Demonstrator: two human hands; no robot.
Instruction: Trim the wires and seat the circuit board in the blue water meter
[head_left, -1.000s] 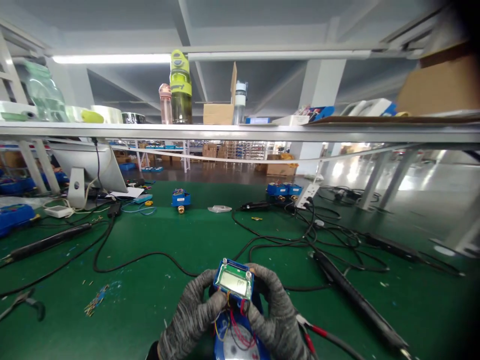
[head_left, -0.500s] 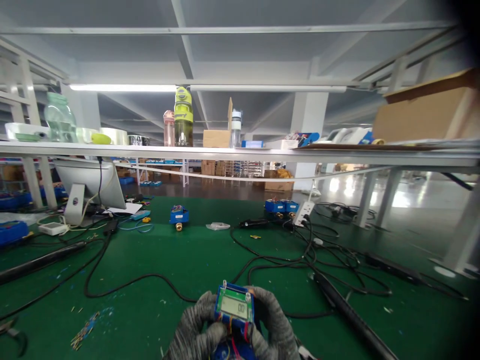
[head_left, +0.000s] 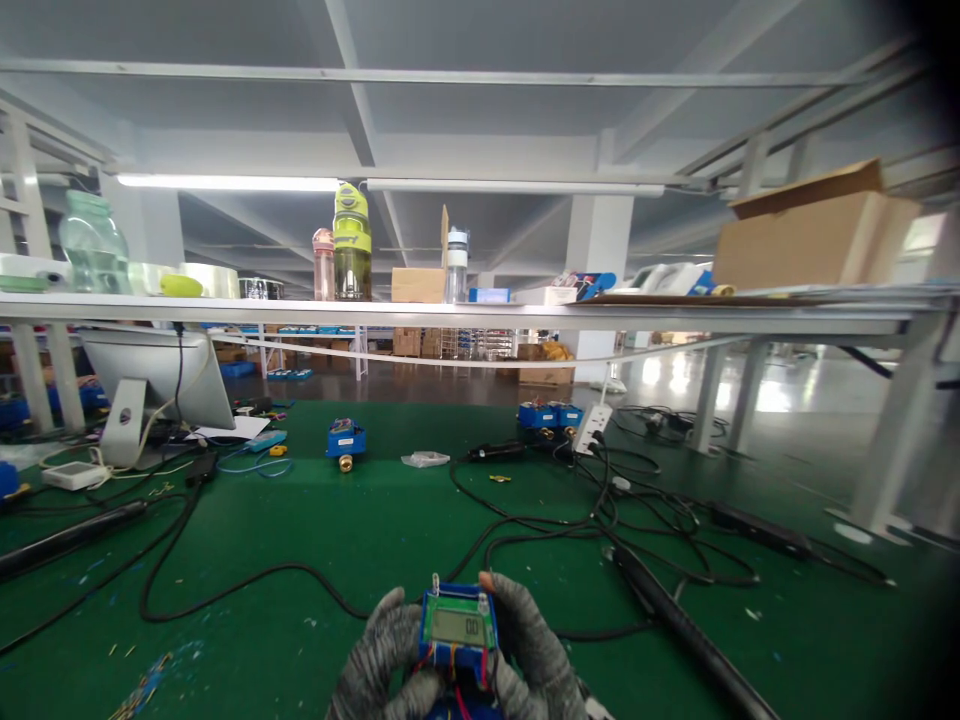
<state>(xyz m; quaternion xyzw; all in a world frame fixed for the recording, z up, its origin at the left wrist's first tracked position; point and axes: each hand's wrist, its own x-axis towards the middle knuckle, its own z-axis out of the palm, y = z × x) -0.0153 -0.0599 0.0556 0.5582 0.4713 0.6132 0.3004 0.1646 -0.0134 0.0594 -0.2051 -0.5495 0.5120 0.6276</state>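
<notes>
Grey-gloved, my left hand (head_left: 381,652) and right hand (head_left: 537,645) curl snugly round opposite sides of the blue meter (head_left: 459,634), its screen (head_left: 454,626) facing me over the green bench (head_left: 300,520), red wires (head_left: 462,704) hanging below.

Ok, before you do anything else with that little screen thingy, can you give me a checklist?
1. Left hand gripping the display: ok, on its left side.
2. Right hand gripping too: ok, on its right side.
3. Digits showing: ok, zeros are visible.
4. Red wires joined at both ends: cannot tell, lower ends are hidden.
5. Green bench free of loose cables: not ok, a black cable crosses it.
</notes>
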